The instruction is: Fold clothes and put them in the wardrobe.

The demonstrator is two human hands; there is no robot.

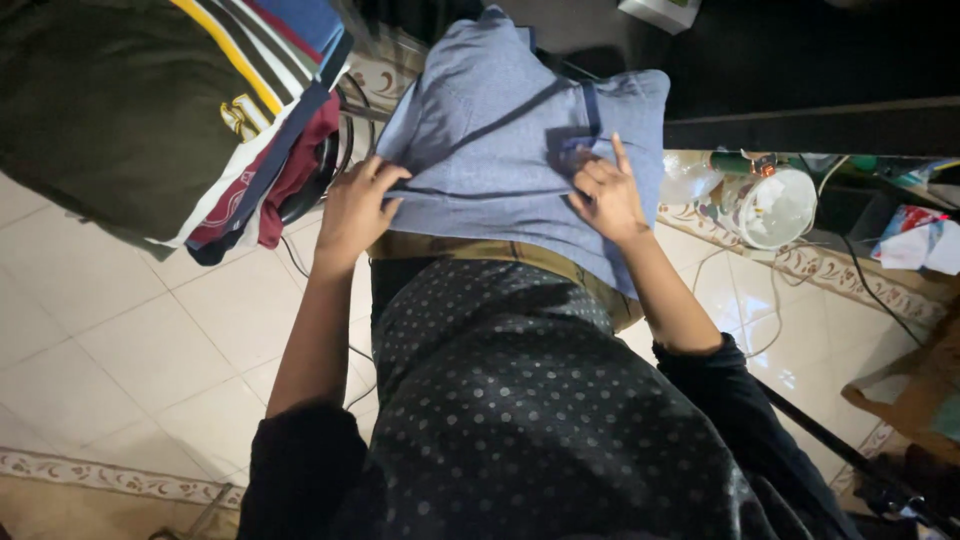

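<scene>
- Across the padded board in front of you lay the blue-grey garment point(500, 150), its far end running up toward the dark counter and its near edge hanging over the board's tan rim point(470, 250).
- You did well to keep both hands low on the cloth; smoothing outward from the dark seam point(592, 108) would likely have kept the fold flat.
- Your left hand point(355, 210) was curled, fingers pinching the garment's left edge.
- Your right hand point(607, 192) rested on the cloth near the seam, forefinger stretched out, the others bent and pressing; whether it pinched any fabric, I could not tell.
- At far left sat a stack of folded clothes point(170, 110), well apart from your hands.
</scene>
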